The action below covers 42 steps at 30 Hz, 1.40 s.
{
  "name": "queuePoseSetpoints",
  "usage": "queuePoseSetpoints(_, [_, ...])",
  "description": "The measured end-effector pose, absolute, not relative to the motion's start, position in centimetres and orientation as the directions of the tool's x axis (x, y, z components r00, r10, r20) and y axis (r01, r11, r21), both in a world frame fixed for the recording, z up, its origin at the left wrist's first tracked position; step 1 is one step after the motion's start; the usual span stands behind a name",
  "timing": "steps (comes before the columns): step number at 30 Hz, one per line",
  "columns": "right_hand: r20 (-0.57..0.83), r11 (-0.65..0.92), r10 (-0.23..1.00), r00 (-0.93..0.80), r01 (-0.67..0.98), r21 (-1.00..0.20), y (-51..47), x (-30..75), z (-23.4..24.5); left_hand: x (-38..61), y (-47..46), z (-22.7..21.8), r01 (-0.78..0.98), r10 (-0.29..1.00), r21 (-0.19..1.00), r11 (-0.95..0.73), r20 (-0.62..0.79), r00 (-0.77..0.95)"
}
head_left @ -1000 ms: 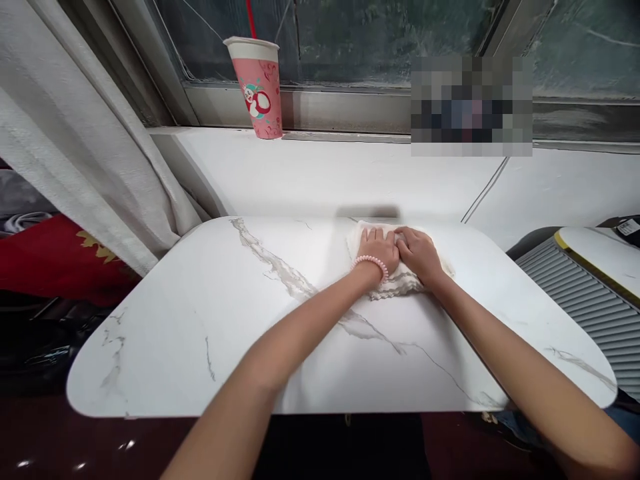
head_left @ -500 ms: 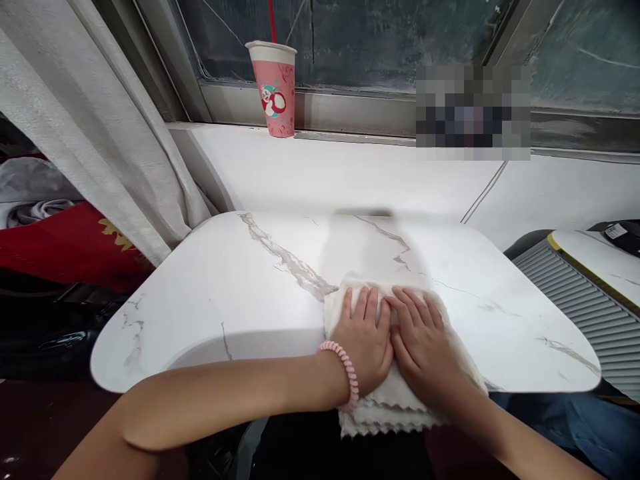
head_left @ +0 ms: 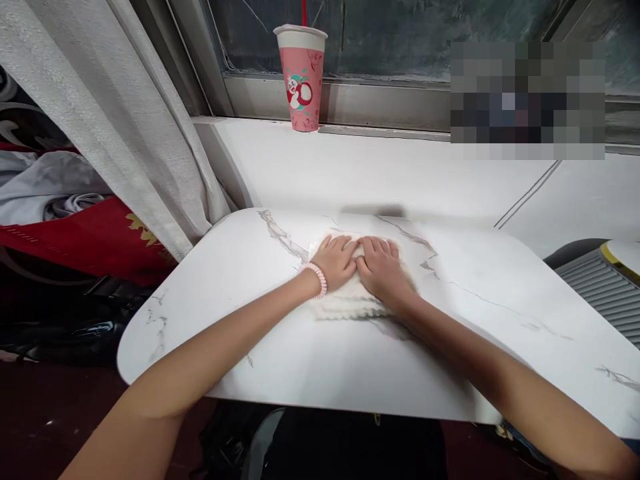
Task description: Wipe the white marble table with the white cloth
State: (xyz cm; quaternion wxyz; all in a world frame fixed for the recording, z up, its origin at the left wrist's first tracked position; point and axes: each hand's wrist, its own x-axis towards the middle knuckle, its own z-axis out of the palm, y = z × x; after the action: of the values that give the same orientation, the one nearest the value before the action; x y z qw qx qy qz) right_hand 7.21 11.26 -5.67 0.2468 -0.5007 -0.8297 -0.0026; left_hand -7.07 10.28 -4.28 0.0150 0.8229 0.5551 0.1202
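A folded white cloth (head_left: 345, 303) with scalloped edges lies on the white marble table (head_left: 260, 320), towards its far middle. My left hand (head_left: 339, 261) presses flat on the cloth's left part, fingers stretched out, a pink coil band round the wrist. My right hand (head_left: 382, 268) lies flat beside it on the cloth's right part, fingers out and touching the left hand's fingers. Most of the cloth is hidden under both hands.
A pink paper cup (head_left: 302, 77) with a straw stands on the window ledge (head_left: 400, 173) behind the table. A grey curtain (head_left: 115, 113) hangs at the left, with red fabric (head_left: 90, 240) below it. A ribbed grey surface (head_left: 605, 297) is at the right.
Both hands have pushed the cloth from the table's near edge away towards the far side and a little left. Half a second before that, they had pulled it from the far edge.
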Motion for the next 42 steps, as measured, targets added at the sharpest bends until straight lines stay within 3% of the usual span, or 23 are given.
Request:
queuePoseSetpoints(6, [0.394, 0.434, 0.871, -0.292, 0.833, -0.343, 16.4, 3.5, -5.5, -10.6, 16.4, -4.4, 0.88, 0.897, 0.222, -0.42, 0.245, 0.367])
queuePoseSetpoints(15, [0.402, 0.387, 0.882, -0.245, 0.864, -0.322, 19.5, -0.5, -5.6, -14.6, 20.5, -5.1, 0.849, 0.87, 0.256, -0.463, 0.313, 0.381])
queuePoseSetpoints(27, [0.45, 0.491, 0.835, -0.317, 0.799, -0.348, 13.6, -1.0, -5.8, -15.7, 13.9, -5.2, 0.896, 0.881, 0.134, -0.423, 0.295, 0.371])
queuePoseSetpoints(33, [0.37, 0.542, 0.84, -0.397, 0.627, -0.559, 4.8, -2.7, -4.4, -17.9, 5.6, -3.7, 0.893, 0.901, 0.158, -0.422, 0.181, 0.394])
queuePoseSetpoints(38, [0.266, 0.482, 0.823, -0.502, 0.37, -0.794, -1.5, -5.6, -3.4, -20.5, -1.6, -3.9, 0.967, 0.974, 0.187, -0.174, 0.176, 0.141])
queuePoseSetpoints(42, [0.278, 0.478, 0.792, -0.543, 0.269, -0.836, -3.1, -8.9, -3.5, -24.0, -4.9, -4.6, 0.972, 0.969, 0.174, -0.157, 0.218, 0.117])
